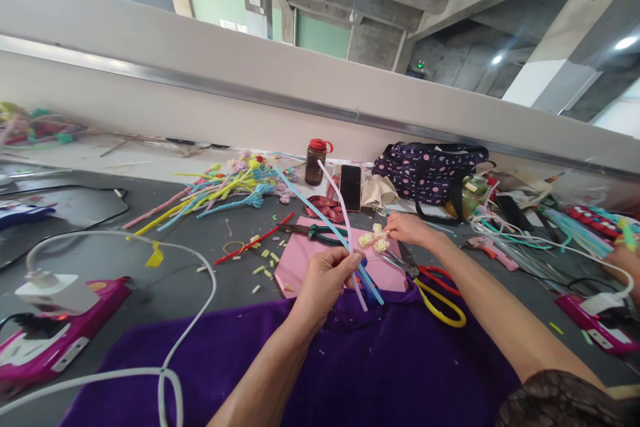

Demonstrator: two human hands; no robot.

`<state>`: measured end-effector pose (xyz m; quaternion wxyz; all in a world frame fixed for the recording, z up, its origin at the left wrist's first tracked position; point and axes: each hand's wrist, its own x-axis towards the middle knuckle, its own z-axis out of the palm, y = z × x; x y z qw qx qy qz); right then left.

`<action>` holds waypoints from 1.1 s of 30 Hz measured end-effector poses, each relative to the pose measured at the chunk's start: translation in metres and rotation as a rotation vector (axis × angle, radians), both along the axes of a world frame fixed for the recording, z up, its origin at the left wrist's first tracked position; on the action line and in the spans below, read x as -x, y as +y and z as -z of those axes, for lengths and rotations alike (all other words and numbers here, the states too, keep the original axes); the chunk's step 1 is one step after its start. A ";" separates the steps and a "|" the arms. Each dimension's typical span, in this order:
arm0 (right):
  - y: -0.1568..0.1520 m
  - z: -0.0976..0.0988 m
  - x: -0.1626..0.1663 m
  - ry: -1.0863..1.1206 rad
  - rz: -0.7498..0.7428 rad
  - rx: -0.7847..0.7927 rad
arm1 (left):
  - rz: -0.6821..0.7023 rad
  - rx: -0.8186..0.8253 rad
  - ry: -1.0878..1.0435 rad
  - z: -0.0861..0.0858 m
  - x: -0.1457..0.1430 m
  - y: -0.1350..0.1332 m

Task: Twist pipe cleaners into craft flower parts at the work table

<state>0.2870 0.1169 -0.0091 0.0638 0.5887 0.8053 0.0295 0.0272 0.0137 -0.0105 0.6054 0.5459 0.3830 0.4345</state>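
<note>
My left hand (324,281) is closed around a bunch of long pipe cleaners (320,213), one light blue and one pale lilac, that slant up to the left. My right hand (407,228) pinches small cream fuzzy flower heads (375,240) right beside those stems. Both hands hover over a pink sheet (300,255) on the dark table. A purple cloth (350,367) lies under my forearms.
Scissors with red and yellow handles (440,293) lie to the right of the pink sheet, green-handled pliers (320,232) at its top. A pile of coloured pipe cleaners (225,190), a brown bottle (316,161), a phone (350,187) and a spotted bag (430,170) stand behind. Pink devices with white cables (55,333) sit on both sides.
</note>
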 end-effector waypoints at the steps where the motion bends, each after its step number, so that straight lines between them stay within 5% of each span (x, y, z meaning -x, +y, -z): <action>1: -0.002 0.004 0.001 -0.004 0.001 0.002 | 0.004 -0.001 -0.001 -0.001 0.000 0.000; 10: 0.002 0.028 0.004 0.071 0.088 -0.017 | 0.005 -0.008 0.004 0.002 0.000 0.001; 24: 0.018 0.016 -0.028 0.444 0.168 -0.102 | -0.011 -0.027 0.020 0.002 0.000 0.001; 33: 0.020 0.021 -0.018 0.394 0.219 -0.090 | -0.030 -0.001 -0.003 0.004 0.000 0.004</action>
